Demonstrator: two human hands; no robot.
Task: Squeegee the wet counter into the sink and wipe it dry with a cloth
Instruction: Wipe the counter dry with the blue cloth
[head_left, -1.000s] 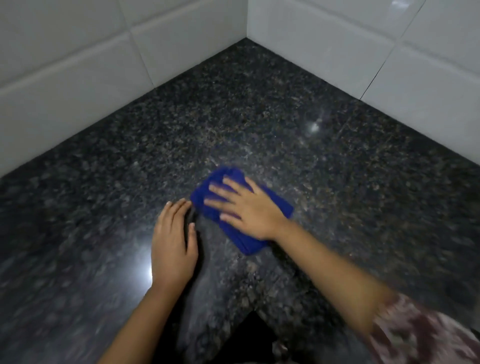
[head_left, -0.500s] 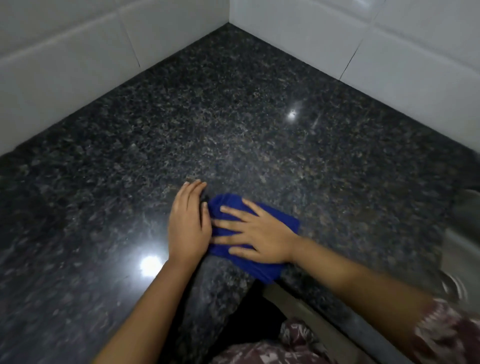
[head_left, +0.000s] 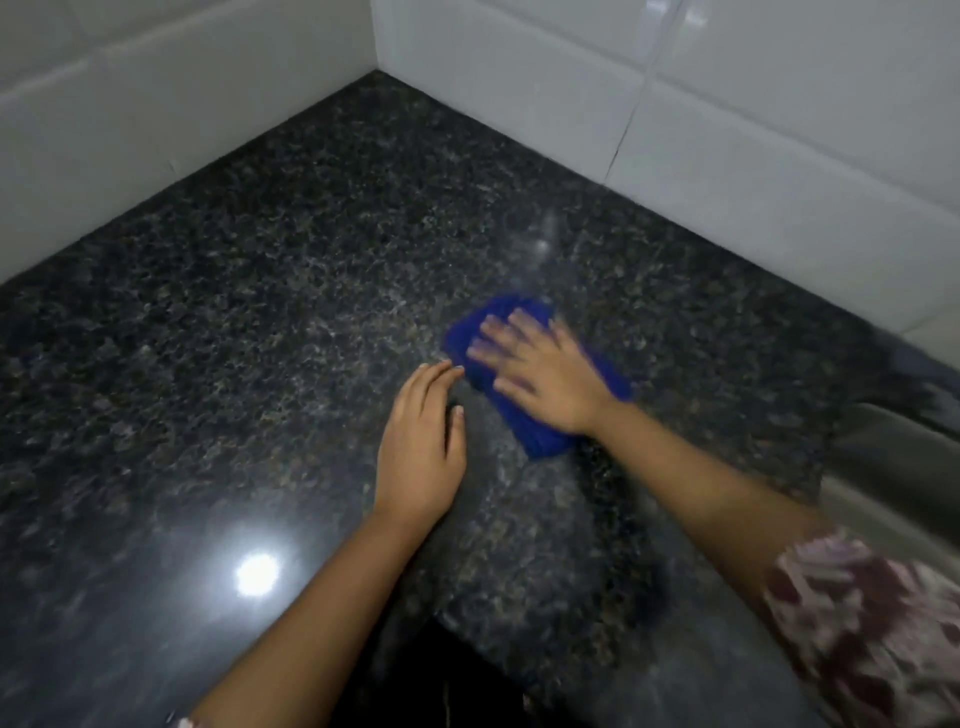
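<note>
A folded blue cloth (head_left: 537, 435) lies on the dark speckled granite counter (head_left: 270, 291), near its middle. My right hand (head_left: 540, 376) presses flat on top of the cloth with fingers spread, blurred by motion. My left hand (head_left: 421, 452) rests flat on the bare counter just left of the cloth, fingers together, holding nothing. Its fingertips come close to the cloth's left edge. The metal sink (head_left: 893, 467) shows only as a grey rim at the right edge. No squeegee is in view.
White tiled walls (head_left: 727, 130) meet in a corner at the back and bound the counter on the left and right. The counter's front edge cuts inward in a notch (head_left: 457, 670) below my arms. A lamp's reflection (head_left: 257, 574) shines at the lower left.
My right hand has pushed the cloth away from me and to the right, off my left hand's side. The left hand stays flat on the counter.
</note>
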